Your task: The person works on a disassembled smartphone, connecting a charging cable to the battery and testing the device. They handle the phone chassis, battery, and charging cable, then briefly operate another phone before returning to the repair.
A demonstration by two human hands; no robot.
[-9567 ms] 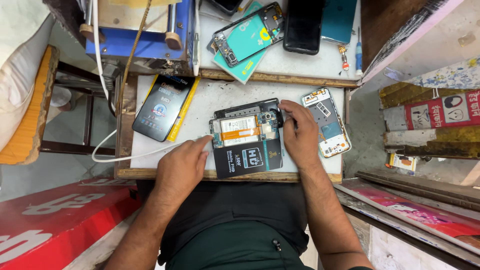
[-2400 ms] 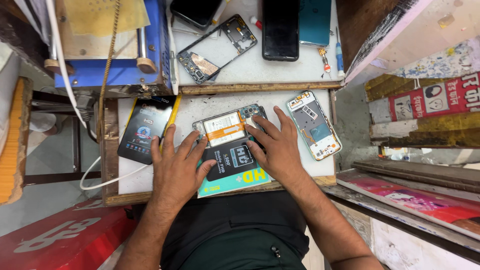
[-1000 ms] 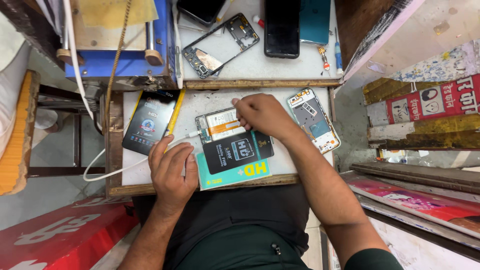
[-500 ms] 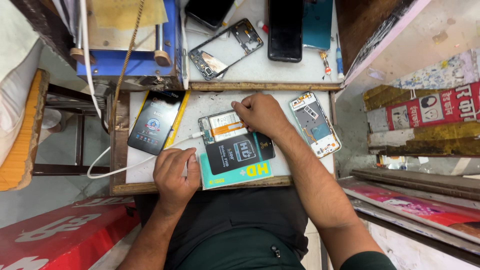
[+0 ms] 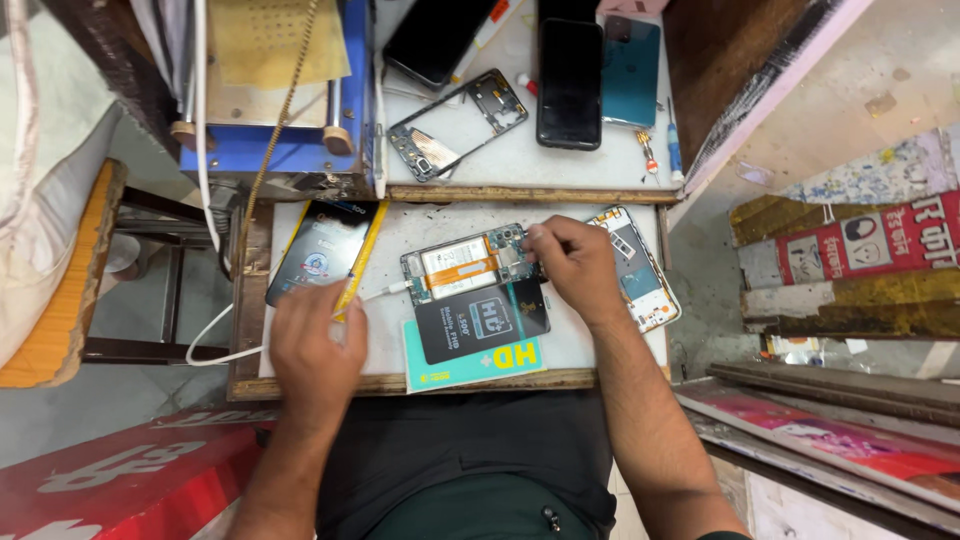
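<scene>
Head view, I log: right hand (image 5: 578, 268) pinched on the opened phone (image 5: 470, 268), likely steadying it; left hand (image 5: 315, 345) flat on the table (image 5: 385, 360), empty, by the cable (image 5: 290, 335); dark packet (image 5: 483, 320) below the phone.

White worktop (image 5: 590, 345): opened phone (image 5: 470, 268), dark packet (image 5: 482, 320), teal packet (image 5: 470, 365), black phone (image 5: 320, 250), white cable (image 5: 230, 345), bare frame (image 5: 635, 268).

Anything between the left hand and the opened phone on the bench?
Only the white cable, which runs across the bare bench gap between the left hand and the opened phone. The right hand already rests on the phone's far end.
</scene>
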